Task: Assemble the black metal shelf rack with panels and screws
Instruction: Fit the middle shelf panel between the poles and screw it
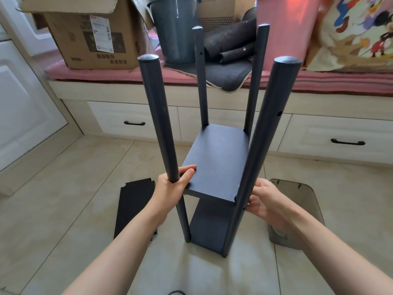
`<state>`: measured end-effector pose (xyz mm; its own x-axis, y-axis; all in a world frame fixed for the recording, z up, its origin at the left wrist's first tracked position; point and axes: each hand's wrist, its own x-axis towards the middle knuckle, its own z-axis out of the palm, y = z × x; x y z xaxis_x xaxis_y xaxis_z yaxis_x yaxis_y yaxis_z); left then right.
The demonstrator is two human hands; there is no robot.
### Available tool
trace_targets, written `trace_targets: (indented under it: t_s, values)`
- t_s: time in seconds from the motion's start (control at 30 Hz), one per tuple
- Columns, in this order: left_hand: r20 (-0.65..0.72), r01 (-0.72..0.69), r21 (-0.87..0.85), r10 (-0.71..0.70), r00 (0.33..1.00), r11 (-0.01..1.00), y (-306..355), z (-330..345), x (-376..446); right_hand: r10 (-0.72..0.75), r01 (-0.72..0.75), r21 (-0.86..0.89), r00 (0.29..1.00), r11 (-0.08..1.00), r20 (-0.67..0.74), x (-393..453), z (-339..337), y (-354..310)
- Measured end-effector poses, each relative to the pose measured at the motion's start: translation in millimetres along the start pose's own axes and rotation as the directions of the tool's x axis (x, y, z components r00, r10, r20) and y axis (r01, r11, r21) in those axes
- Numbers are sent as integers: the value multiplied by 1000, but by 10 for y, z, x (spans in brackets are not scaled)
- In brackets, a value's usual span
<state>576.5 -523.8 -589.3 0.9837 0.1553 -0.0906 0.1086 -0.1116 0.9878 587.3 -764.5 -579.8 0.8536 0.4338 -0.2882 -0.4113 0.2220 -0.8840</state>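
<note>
My rack [214,167] stands upright on the tiled floor [74,188] at the centre of my view, its four posts rising toward 12 o'clock. Two panels look seated: the bottom one [209,231] near the floor and the middle one [217,160] above it. My left hand [170,188] curls round the near-left post [158,118] at 9 o'clock of that middle panel, thumb lying on its top face. My right hand [262,199] sits at 3 o'clock against the near-right post [261,150], fingers bent at the corner joint; whether they pinch a screw I cannot tell. I judge the job past halfway: open screw holes show higher on the posts, and a spare panel [136,209] lies flat at 8 o'clock, not yet fitted
</note>
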Motion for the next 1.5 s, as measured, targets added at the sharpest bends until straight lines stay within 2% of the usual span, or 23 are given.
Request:
trace_targets:
  t_s: [0.33,0.6,0.63,0.67,0.7,0.73,0.77,0.83,0.87,0.9,0.97,1.0,1.07,1.1,1.17,1.2,1.37,1.5]
  values:
    - [-4,0,37,0,1000,999,35,-11,-10,-21,21,-60,1000,998,0,25,-14,9]
    - [39,-62,143,57,998,988,91,-29,-91,7,-6,14,997,1000,-73,2,-22,-14]
    - [-30,-83,184,90,996,980,92,-26,-122,10,-8,23,997,1000,-80,6,-24,-9]
    - [-154,-97,217,132,979,971,94,-21,-178,13,-10,31,996,999,-86,6,-28,-3]
    - [-312,-117,243,192,930,963,100,-5,-258,17,-13,38,996,999,-88,12,-33,2]
    - [-435,-193,274,300,849,942,103,21,-359,21,-17,46,996,999,-89,10,-40,4]
    - [-477,-315,345,454,753,884,118,63,-471,26,-21,54,996,998,-89,11,-45,2]
    - [-342,-550,473,719,606,688,133,188,-670,34,-28,64,995,998,-94,13,-57,0]
    - [-234,-627,501,791,566,597,131,256,-730,36,-30,64,995,997,-94,14,-62,-3]
    - [-138,-665,518,820,556,538,129,316,-757,39,-33,64,995,997,-93,16,-66,-3]
    - [44,-675,563,798,601,477,131,433,-738,39,-34,66,997,997,-73,18,-70,-4]
    - [148,-654,610,746,649,448,124,491,-698,34,-30,63,998,998,-57,16,-73,-2]
    - [335,-583,720,548,767,377,116,605,-592,29,-27,51,999,998,-34,19,-89,8]
    - [387,-551,772,453,803,317,112,662,-533,27,-26,46,999,999,-25,27,-101,15]
    - [421,-510,841,373,827,180,83,742,-443,17,-17,33,1000,999,-5,39,-123,30]
    - [425,-504,851,372,826,147,79,768,-422,9,-9,28,1000,1000,5,41,-135,29]
    - [400,-530,837,508,763,138,-18,828,-382,-4,1,69,999,998,39,46,-215,13]
    - [401,-548,827,551,732,127,-34,858,-377,16,-17,119,1000,993,13,55,-236,37]
